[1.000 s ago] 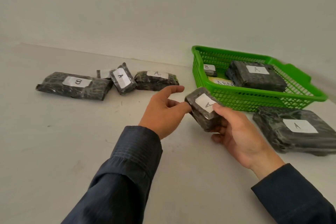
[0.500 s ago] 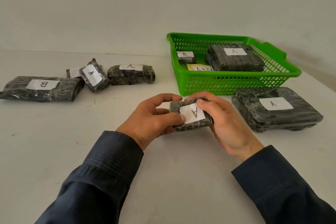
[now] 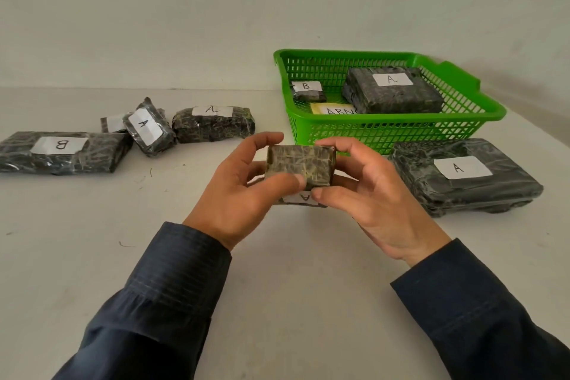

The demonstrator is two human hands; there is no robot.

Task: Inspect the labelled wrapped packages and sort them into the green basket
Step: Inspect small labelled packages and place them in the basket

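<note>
Over the white table [image 3: 77, 256], left hand [image 3: 240, 197] and right hand [image 3: 370, 197] both grip 1 small wrapped package [image 3: 300, 167].

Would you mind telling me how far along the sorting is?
Done: a large A package and small B package lie in the green basket. In hand: left hand and right hand grip a small A package, label underneath. Left: the flat A package beside the basket, four others at left.
</note>
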